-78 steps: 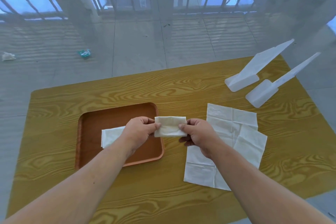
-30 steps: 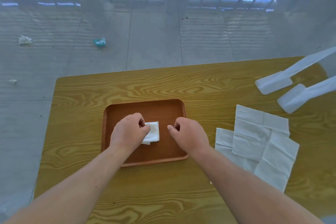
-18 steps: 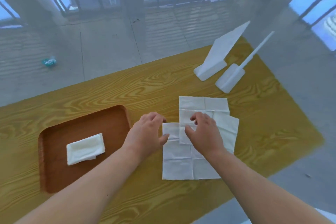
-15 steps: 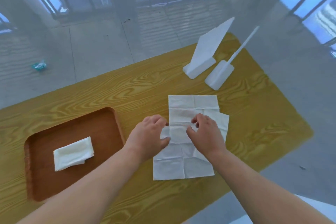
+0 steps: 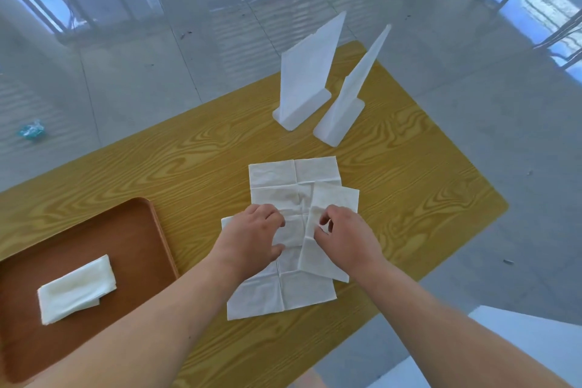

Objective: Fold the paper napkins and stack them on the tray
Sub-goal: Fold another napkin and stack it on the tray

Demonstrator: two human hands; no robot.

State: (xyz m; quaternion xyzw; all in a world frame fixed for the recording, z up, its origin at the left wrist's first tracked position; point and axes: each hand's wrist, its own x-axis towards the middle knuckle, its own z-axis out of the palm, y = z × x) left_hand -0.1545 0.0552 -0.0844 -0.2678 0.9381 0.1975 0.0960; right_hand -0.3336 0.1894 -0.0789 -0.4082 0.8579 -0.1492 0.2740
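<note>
On the wooden table (image 5: 409, 186), beside the tray (image 5: 148, 239) now holding one folded napkin (image 5: 77, 288), both hands have moved to the loose napkins (image 5: 274, 179): right hand (image 5: 345, 238) pinching the top sheet's edge, left hand (image 5: 252, 235) open, pressing flat, so a second fold begins.

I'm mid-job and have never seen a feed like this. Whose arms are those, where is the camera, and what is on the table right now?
There is no machine here: these are a person's two bare arms, filmed by one wide-angle camera worn on the head, looking forward and down.

The wooden table carries a brown tray on the left, with a small pile of folded napkins on it. In the middle lie overlapping unfolded napkins.

The left hand rests on these sheets. The right hand pinches the edge of the upper sheet with its fingers, apparently starting a fold.

Farther back stand two white plastic stands.
</note>
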